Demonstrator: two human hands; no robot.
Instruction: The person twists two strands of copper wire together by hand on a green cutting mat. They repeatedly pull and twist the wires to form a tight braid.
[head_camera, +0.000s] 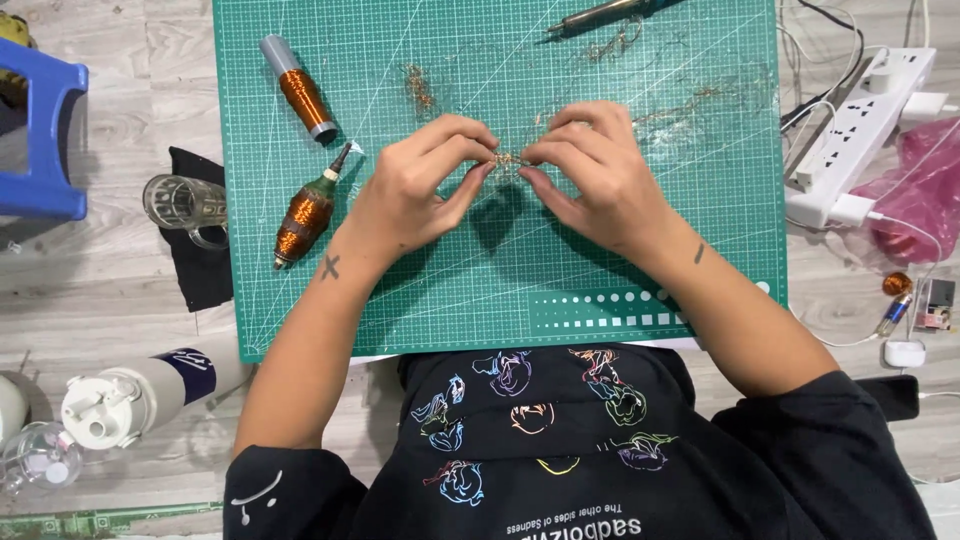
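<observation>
- The left hand and the right hand meet fingertip to fingertip over the green cutting mat, both pinched on a small tangle of thin copper wire held between them just above the mat.
- The wire piece is so fine and so covered by the fingertips that its shape cannot be made out; only a few glinting strands show in the gap between the hands.
- Beyond the hands the mat runs on to its far edge, which is cut off by the top of the view; loose wire scraps lie there, with a dark pen-like tool only partly in view.
- To the left of the left hand two spools of copper wire lie on the mat: a grey-capped spool further away and a green-tipped spool just beside the wrist, near the mat's left edge.
- Past that edge, on the wooden floor, stand a glass mug on a black cloth and a blue stool, cut off at the side.
- To the right of the right hand the mat holds faint wire strands and open room up to its right edge; beyond it lie a white power strip and a pink plastic bag.
- Nearer the body than the hands, the mat is bare down to its near edge, where the forearms cross it.
- A white bottle lies left of the left elbow.
</observation>
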